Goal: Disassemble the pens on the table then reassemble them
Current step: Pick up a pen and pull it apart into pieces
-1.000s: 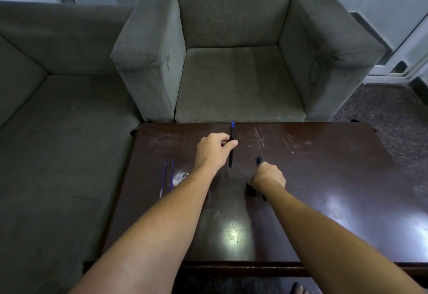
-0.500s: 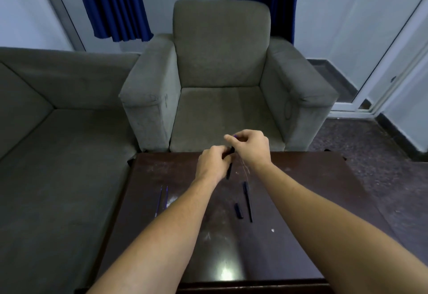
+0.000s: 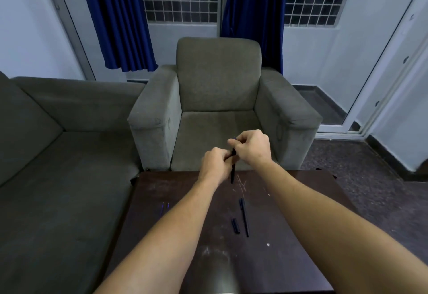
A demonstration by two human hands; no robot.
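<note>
I hold a black pen (image 3: 233, 171) upright above the far edge of the dark table (image 3: 301, 236). My left hand (image 3: 214, 164) grips its barrel around the middle. My right hand (image 3: 251, 148) pinches its upper end, where a bit of blue shows between the fingers. On the table below lie a long black pen barrel (image 3: 244, 217) and a short black cap (image 3: 235, 225) side by side. Two thin blue refills (image 3: 165, 209) lie at the table's left, partly hidden by my left forearm.
A grey armchair (image 3: 217, 99) stands directly behind the table. A grey sofa (image 3: 53, 155) runs along the left. Blue curtains hang at the barred window, and a glass door is at the right. Small white specks dot the table near the right forearm.
The camera has tilted up. My right hand left the parts on the table and rose to the pen's upper end; both hands lifted the pen above the table's far edge.
</note>
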